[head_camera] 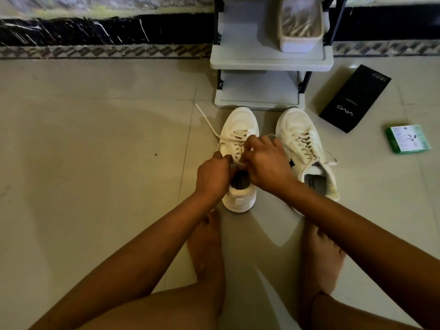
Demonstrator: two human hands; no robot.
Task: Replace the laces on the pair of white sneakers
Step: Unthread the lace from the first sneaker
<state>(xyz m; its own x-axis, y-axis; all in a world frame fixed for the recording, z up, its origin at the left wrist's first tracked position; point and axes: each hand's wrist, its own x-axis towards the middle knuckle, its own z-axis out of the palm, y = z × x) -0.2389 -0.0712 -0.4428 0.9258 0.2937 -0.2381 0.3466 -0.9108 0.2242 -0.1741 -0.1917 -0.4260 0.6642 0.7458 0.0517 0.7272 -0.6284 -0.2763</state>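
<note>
Both hands [240,167] pinch laces on the left sneaker [239,129], toe pointing away.

pale shiny floor tiles [95,139] with thin lines between. dark marble strip [95,29] low along the wall, patterned band [107,51] under it. small grey shelf rack [266,60] against the wall. dim, yellowish light.

we are seeing two sneakers standing side by side on the floor [95,163], the left sneaker [239,126] beside the right sneaker [300,129], toes touching a shelf unit [262,63] behind them. a basket [301,44] is sitting on its shelf. right of it two boxes are lying, the long box [354,98] behind the small box [408,139].
</note>
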